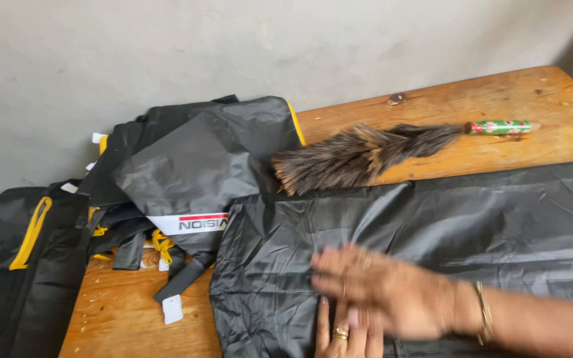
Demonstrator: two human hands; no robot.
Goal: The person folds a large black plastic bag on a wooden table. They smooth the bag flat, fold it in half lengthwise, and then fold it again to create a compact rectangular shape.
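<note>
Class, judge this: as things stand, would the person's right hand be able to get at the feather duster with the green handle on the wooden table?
Probably yes. The right hand lies on the black fabric sheet, and the feather duster rests uncovered on the wooden table just beyond the sheet's far edge, with nothing between them.

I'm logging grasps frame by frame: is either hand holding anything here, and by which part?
Nothing is gripped. The right hand, blurred, lies flat over the black fabric; the left hand presses flat on it beneath. The feather duster lies untouched.

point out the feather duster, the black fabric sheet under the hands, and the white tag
brown feather duster with green handle point(359, 156), head view, on the feathers
black crinkled fabric sheet point(499, 219), head view, on its bare middle
white paper tag point(172, 309), head view, on its centre
</note>
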